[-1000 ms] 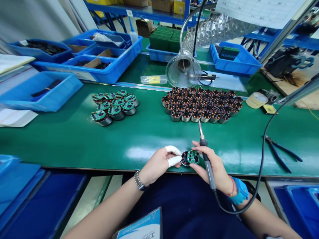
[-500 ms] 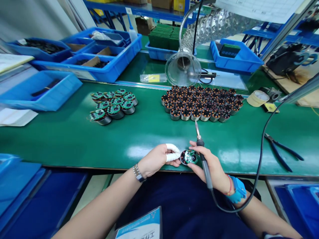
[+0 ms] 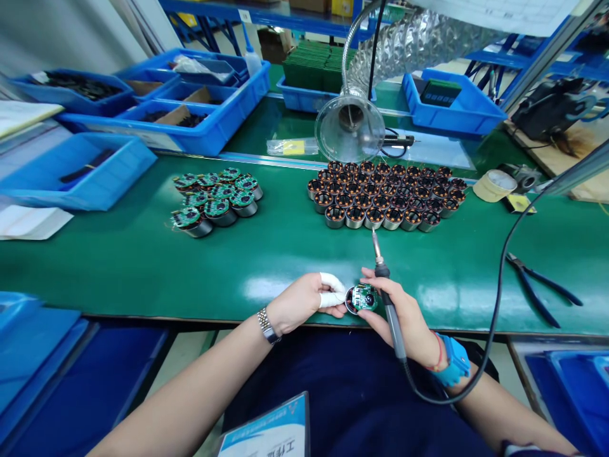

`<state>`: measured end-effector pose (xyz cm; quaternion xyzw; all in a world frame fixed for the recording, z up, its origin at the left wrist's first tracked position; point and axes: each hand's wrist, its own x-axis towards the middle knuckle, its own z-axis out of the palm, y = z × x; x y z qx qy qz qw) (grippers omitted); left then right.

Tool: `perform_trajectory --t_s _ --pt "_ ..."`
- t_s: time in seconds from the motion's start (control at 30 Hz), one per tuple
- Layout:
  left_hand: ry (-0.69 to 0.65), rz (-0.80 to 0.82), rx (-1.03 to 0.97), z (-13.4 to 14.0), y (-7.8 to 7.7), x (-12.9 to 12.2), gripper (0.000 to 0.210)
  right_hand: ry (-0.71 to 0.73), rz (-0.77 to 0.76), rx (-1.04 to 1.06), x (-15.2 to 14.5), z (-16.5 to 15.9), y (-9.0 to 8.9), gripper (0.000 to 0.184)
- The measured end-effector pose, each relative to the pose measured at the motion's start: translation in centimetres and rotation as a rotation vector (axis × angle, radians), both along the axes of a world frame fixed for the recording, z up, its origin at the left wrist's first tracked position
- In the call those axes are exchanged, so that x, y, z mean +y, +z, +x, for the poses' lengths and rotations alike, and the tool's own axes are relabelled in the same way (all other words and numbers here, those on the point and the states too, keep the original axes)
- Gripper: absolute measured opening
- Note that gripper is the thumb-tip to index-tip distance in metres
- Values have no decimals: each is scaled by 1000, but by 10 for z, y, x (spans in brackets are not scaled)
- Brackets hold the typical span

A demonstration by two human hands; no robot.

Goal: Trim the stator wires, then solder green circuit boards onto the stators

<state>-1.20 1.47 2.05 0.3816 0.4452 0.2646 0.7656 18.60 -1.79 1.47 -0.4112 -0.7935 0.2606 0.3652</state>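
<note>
Near the bench's front edge sits a small motor stator with a green circuit board (image 3: 364,298) tilted over its open end. My left hand (image 3: 309,301), with white covers on thumb and forefinger, pinches at the stator's left rim; whatever lies between the fingertips is too small to make out. On the other side, my right hand (image 3: 402,317) holds a soldering iron (image 3: 391,317), its tip pointing away from me toward the stator rows. The thumb and fingers of that hand also steady the board and stator from the right.
Rows of bare stators (image 3: 373,218) stand ahead, below a clear fume funnel (image 3: 349,130). Board-topped stators (image 3: 219,209) are grouped at left. Pliers (image 3: 535,285) lie at right, near the iron's looping cable (image 3: 499,279). Blue bins (image 3: 214,136) line the back left.
The view has shifted very slightly. Both hands keep the same hold on the stator, board and soldering iron, with only a tiny movement of the left fingers.
</note>
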Motion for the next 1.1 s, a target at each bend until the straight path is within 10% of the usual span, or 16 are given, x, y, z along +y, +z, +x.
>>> perform_trajectory --t_s 1.1 --pt "-37 -136 -56 -2 0 3 22 11 18 4 0 -1 -4 46"
